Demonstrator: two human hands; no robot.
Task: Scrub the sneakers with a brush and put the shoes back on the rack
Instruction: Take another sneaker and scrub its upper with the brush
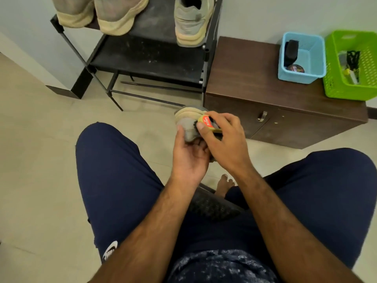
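A grey sneaker (186,123) with a cream sole is held up between my knees, sole facing away from me. My left hand (188,158) grips it from below, fingers inside or under it. My right hand (222,144) is closed on a wooden brush (208,123) with a red label, its dark bristles pressed against the sneaker's side. The black shoe rack (151,56) stands ahead. On its top shelf sit a matching grey sneaker (191,21) at the right and two beige sneakers (102,13) at the left.
A brown low cabinet (255,99) stands right of the rack. On it are a blue basket (302,58) holding a dark brush and a polish tin, and a green basket (350,64) with small items. Beige tiled floor lies around; I sit on a dark seat, one bare foot (224,184) visible.
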